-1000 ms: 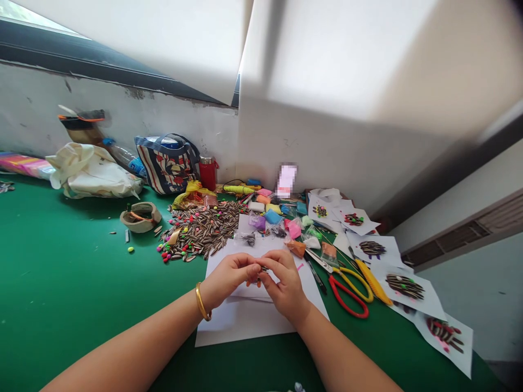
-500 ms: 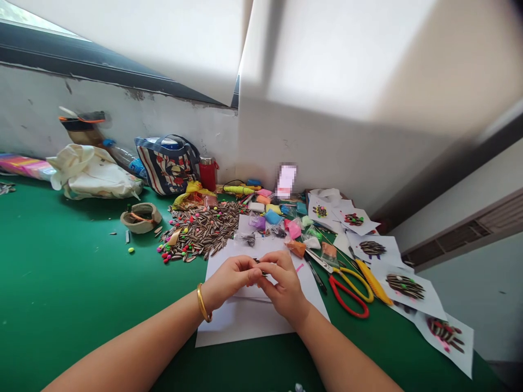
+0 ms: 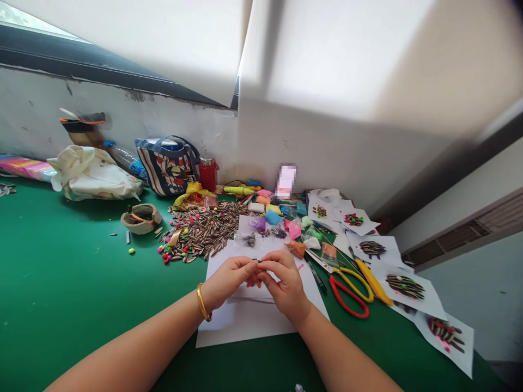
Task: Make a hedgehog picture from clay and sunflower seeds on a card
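Note:
My left hand [image 3: 231, 276], with a gold bangle at the wrist, and my right hand [image 3: 285, 284] meet above white paper [image 3: 245, 325]. Both sets of fingers are closed around a small dark item, mostly hidden; a bit of orange shows beneath the fingertips. Beyond my hands and to the left lies a heap of striped seeds [image 3: 216, 226] mixed with small coloured balls. Coloured clay packets [image 3: 273, 217] are spread behind the paper. Scissors [image 3: 349, 294] with red and yellow handles lie right of my right hand, beside a black pen [image 3: 316, 275].
Several paper sheets with seed figures [image 3: 404, 287] line the right edge, near a yellow cutter [image 3: 373, 282]. At the back stand a striped bag [image 3: 167, 166], a red bottle [image 3: 207, 174] and a phone [image 3: 286, 181]. A broken clay bowl [image 3: 141, 219] sits left of the seeds.
The fingers of both hands have shifted slightly around the small item. Orange now shows under the fingertips, and the dark item is less visible between them.

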A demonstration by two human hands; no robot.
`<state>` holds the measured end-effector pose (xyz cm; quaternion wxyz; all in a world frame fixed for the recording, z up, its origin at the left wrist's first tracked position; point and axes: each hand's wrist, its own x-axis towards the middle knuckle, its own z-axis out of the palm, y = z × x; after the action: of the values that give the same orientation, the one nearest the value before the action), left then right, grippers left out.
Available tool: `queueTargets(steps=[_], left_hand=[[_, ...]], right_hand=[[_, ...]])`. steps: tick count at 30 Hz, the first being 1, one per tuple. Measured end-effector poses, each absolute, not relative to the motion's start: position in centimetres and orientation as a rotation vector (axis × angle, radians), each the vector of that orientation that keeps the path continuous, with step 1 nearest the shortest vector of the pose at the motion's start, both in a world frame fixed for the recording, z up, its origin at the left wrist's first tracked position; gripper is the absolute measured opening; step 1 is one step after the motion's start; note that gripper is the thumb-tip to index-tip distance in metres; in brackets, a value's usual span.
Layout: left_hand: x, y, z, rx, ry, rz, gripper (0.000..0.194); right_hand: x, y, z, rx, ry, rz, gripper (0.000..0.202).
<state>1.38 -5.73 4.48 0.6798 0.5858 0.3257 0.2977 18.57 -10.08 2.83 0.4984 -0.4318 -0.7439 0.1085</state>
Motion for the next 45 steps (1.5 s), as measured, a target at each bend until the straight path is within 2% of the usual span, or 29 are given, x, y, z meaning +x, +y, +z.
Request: queueTargets(steps=[5,9,18,24,28,33,36,45], left_hand=[[1.4,-5.6,4.2,1.293,0.693,0.682,0.032],[1.4,-5.5,4.1,1.287,0.725,0.694,0.036],[1.7,-5.8,4.1,1.324,0.767,0.682,0.039],[1.4,-5.3,4.2,1.354,0.808,0.700,0.044],[-0.2,-3.5,4.0,1.662,0.976,0.828,0.031],[-2.0,-1.9,3.9,2.131,1.047,0.614,0.028],[-2.0,-1.8,3.5,2.282,1.125,0.471,0.017],[-1.8,-1.6,2.2,2.404,1.222,0.366,0.015]], right_hand=[[18.6,-10.0,2.7,-1.051,-1.813,0.277,0.023],[18.7,-9.9,2.6,-1.037,-1.801,0.282,0.027],[18.4,-10.1,2.8,-1.069,-1.771,0.323,0.014],[19.0,-9.6,2.8,-1.097,-1.730,0.325,0.012],[20.0,-8.9,2.5,-1.184,-1.658,0.322,0.009],[20.1,-8.3,1.6,-1.322,-1.700,0.464,0.010],[19.6,-8.2,1.1,-1.372,-1.744,0.502,0.012],[18.0,-7.7,1.0,-1.422,-1.925,0.331,0.011]])
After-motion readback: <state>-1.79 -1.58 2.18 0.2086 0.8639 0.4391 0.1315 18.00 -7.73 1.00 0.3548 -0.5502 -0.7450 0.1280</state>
